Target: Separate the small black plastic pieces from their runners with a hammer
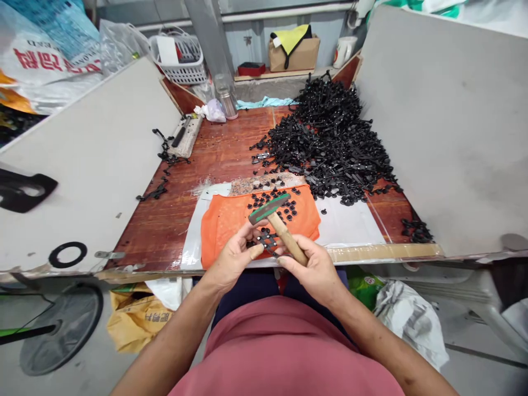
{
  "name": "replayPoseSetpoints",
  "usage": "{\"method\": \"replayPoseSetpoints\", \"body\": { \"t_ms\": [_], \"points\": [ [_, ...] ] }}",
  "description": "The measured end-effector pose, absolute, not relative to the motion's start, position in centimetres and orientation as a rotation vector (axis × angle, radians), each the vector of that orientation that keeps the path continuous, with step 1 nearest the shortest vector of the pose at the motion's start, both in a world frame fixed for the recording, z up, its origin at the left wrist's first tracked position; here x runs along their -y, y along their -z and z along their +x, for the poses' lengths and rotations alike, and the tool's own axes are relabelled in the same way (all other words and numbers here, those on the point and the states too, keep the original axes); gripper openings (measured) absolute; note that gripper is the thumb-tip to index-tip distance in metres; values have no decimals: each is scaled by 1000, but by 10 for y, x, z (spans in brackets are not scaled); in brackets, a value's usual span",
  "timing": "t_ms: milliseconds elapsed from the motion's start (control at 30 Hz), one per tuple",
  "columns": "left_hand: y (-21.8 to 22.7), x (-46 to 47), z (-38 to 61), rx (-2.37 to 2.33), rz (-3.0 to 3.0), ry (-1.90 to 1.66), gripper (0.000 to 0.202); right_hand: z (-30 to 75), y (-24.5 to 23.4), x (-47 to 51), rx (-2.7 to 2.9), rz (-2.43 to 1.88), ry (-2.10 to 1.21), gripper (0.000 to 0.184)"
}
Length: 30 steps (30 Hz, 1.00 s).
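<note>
My right hand (314, 268) is closed round the wooden handle of a small hammer (275, 218), whose green-striped head points up and left over an orange cloth (226, 225). My left hand (236, 255) pinches a small black plastic frame of parts (264, 238) held between both hands, just above the near table edge. Several loose small black round pieces (277, 199) lie on the cloth beyond the hammer.
A big heap of black plastic parts (330, 143) fills the back right of the wooden table (185, 187). Grey boards (445, 121) slope up on both sides. A white basket (181, 58), a cardboard box (293, 52) and a mug (343, 50) stand at the back.
</note>
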<state>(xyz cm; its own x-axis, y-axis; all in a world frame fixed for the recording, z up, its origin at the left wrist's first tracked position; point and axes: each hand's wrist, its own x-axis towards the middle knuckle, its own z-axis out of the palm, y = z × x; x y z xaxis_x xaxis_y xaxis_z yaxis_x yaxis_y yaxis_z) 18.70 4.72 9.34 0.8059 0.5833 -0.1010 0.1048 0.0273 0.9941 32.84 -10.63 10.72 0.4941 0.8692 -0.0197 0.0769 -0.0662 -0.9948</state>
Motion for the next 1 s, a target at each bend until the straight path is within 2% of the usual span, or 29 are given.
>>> {"method": "replayPoseSetpoints", "body": {
  "t_ms": [233, 333, 433, 667, 1000],
  "points": [
    [-115, -37, 185, -522, 1992, -297, 30, 312, -104, 114, 940, -1690, -610, 6],
    [-119, -39, 190, -566, 2073, -356, 28, 314, -106, 119, 1000, -1663, -636, 6],
    [-115, -53, 198, -638, 2083, -383, 24, 327, -108, 135, 1038, -1732, -540, 10],
    [-106, -73, 220, -690, 2147, -309, 19, 355, -90, 191, 1063, -2151, -323, 34],
    [-100, -70, 232, -711, 2156, -224, 15, 352, -66, 200, 1098, -2261, -321, 38]
  ]
}}
